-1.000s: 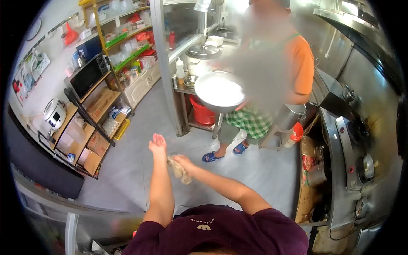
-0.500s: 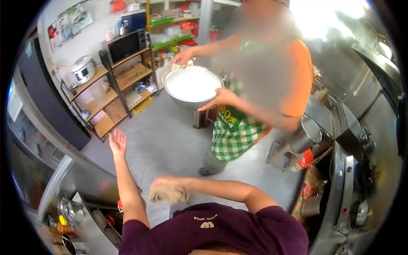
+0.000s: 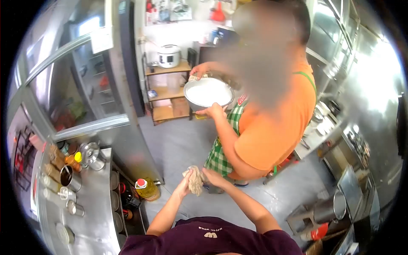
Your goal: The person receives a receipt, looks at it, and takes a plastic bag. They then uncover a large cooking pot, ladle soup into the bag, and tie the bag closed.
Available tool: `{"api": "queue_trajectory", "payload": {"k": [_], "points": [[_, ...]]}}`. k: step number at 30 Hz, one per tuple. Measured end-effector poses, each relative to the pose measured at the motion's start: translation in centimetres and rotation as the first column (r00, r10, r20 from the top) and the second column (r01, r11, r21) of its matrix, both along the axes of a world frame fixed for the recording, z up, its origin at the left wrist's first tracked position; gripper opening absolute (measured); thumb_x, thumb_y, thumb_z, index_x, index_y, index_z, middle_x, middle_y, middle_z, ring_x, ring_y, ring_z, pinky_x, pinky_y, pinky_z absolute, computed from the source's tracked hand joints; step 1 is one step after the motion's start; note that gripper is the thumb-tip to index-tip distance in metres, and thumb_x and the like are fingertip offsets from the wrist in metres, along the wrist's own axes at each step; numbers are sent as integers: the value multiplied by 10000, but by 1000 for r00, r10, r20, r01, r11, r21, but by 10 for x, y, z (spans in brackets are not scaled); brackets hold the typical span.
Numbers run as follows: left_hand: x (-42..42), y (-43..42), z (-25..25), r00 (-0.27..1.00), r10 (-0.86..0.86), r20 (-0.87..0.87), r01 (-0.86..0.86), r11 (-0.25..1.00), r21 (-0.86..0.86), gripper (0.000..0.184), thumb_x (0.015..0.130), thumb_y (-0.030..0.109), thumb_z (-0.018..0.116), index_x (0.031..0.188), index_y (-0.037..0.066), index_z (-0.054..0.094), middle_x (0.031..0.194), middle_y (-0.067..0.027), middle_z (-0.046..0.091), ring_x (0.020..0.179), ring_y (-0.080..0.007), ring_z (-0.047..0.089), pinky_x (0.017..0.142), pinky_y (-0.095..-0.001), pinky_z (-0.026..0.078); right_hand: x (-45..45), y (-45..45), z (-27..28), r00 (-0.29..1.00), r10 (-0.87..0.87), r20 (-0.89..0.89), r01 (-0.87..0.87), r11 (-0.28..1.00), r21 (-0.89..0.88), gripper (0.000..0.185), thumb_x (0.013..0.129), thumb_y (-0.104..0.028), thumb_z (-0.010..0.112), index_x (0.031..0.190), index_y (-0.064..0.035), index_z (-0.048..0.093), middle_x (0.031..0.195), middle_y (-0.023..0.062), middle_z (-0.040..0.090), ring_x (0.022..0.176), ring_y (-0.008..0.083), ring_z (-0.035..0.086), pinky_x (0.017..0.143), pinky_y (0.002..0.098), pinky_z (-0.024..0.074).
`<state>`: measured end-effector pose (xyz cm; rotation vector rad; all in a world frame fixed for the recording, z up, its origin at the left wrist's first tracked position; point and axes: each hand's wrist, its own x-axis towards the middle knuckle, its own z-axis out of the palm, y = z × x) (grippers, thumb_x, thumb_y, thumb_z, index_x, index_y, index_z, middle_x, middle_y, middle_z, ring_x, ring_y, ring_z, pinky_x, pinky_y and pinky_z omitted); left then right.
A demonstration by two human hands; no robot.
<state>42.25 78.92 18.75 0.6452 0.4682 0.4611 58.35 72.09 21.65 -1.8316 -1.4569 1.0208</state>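
A crumpled beige cloth (image 3: 195,181) hangs between my two hands, above the grey floor. My left hand (image 3: 183,186) is closed on its left side. At the cloth's right edge is my right hand (image 3: 214,177), its fingers close to the cloth; whether they grip it is unclear. In front of me a person in an orange shirt (image 3: 276,127) and green checked apron carries a large metal basin (image 3: 209,92) with white contents, a cloth under one hand at its rim.
On the left stands a steel counter (image 3: 95,212) with jars and metal pots. An oil bottle (image 3: 147,189) is on the floor beside it. Shelves with a rice cooker (image 3: 169,56) are behind the basin. A metal pot (image 3: 330,208) stands at the lower right.
The view has turned left. My hands have come together at the cloth, which was in my right hand alone. The person with the basin has moved toward the shelves.
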Motion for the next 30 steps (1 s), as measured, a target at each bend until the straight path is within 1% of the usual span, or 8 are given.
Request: {"api": "queue_trajectory", "payload": {"k": [4, 9, 12, 16, 22, 23, 28, 30], "points": [[-13, 19, 26, 943, 115, -313, 55, 872, 486, 496, 826, 393, 541, 1130, 3, 504, 1054, -103, 575, 964, -188, 551, 810, -303, 450, 22, 3, -88, 992, 117, 55, -101, 966, -236, 440, 840, -398, 457, 1114, -64, 537, 1135, 129, 537, 1038, 302, 499, 881, 347, 394], [22, 17, 36, 915, 51, -401, 321, 512, 797, 600, 716, 438, 664, 1081, -12, 510, 985, -139, 575, 931, -212, 554, 805, -315, 440, 4, 23, -77, 705, 300, 643, -215, 954, -210, 582, 756, -435, 552, 1263, -191, 404, 1282, 70, 440, 1148, 239, 448, 925, 385, 375], [35, 14, 24, 795, 531, -295, 176, 263, 949, 616, 694, 450, 684, 1075, 3, 500, 1024, -158, 570, 946, -190, 546, 819, -321, 434, -10, 17, -44, 689, 354, 632, -273, 935, -226, 611, 739, -431, 570, 1278, -217, 377, 1308, 54, 407, 1171, 240, 414, 946, 399, 348], [24, 27, 59, 914, -4, -405, 374, 392, 840, 604, 730, 485, 629, 1088, 15, 501, 1032, -121, 579, 952, -220, 560, 811, -334, 440, -29, 42, 40, 574, 575, 584, -482, 813, -327, 629, 728, -441, 576, 1275, -207, 372, 1319, 57, 382, 1200, 242, 368, 979, 397, 308], [24, 16, 81, 812, 522, -259, 155, 235, 959, 545, 763, 473, 578, 1080, 33, 525, 1052, -138, 571, 992, -246, 548, 816, -329, 437, -3, 78, -51, 562, -95, 822, -586, 655, 477, 540, 713, -427, 600, 1118, -88, 483, 1000, 111, 579, 951, 264, 539, 883, 360, 382], [34, 18, 82, 873, 485, -42, 54, -11, 998, 499, 761, 479, 563, 1033, 60, 563, 989, -123, 588, 943, -289, 555, 799, -346, 441, -2, 85, -41, 583, -72, 809, -569, 675, 470, 528, 719, -419, 597, 1113, -87, 486, 996, 111, 579, 944, 259, 540, 875, 355, 386], [58, -23, 165, 725, 484, -490, 616, -137, 776, 381, 750, 418, 559, 883, 64, 599, 864, -119, 591, 860, -299, 562, 717, -384, 442, 10, 65, 7, 791, 157, 592, -422, 840, 342, 466, 744, -380, 583, 1090, -79, 497, 978, 109, 580, 907, 235, 545, 836, 330, 404], [94, -20, 118, 951, 169, -257, 293, -238, 926, 344, 744, 374, 562, 894, 65, 584, 885, -130, 587, 882, -295, 550, 706, -408, 431, 10, 33, 21, 866, 261, 426, -405, 866, 294, 442, 754, -364, 577, 1081, -76, 502, 970, 109, 580, 892, 225, 547, 820, 320, 412]]}}
